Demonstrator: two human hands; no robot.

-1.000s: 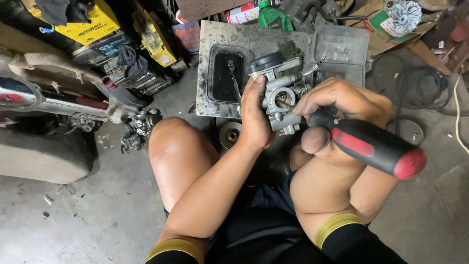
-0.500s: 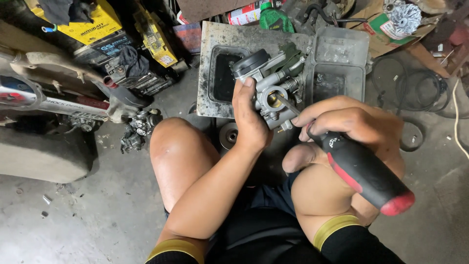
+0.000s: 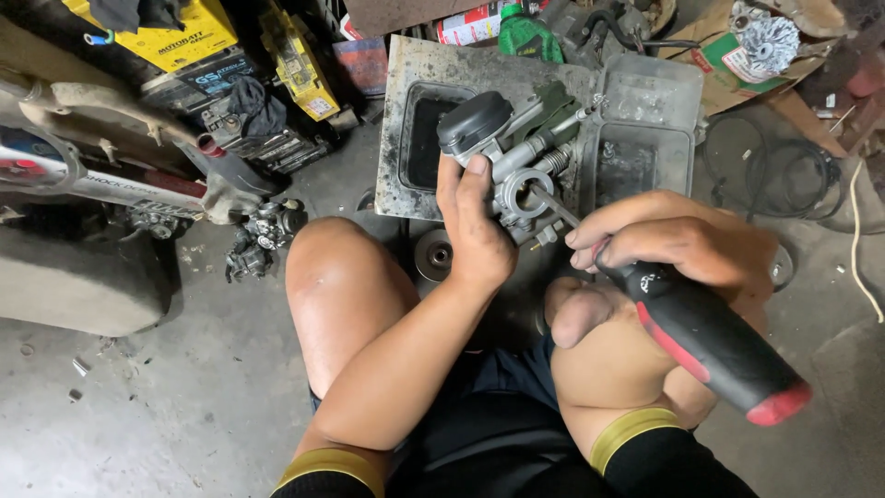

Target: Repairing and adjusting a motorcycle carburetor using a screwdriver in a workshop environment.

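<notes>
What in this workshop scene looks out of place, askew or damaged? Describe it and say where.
A second carburetor lies loose on the bare concrete floor beside the person's knee. The left hand holds another carburetor, the right hand a screwdriver. The metal tray behind looks grimy.

The single head-worn camera looks steeply down, close over the person's knees and the workshop floor.

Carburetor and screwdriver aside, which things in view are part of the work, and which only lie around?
In use:
left hand holding carburetor
right hand holding screwdriver

Lying about:
grey tray
yellow batteries
green bottle
black cable coil
second carburetor on floor
</notes>
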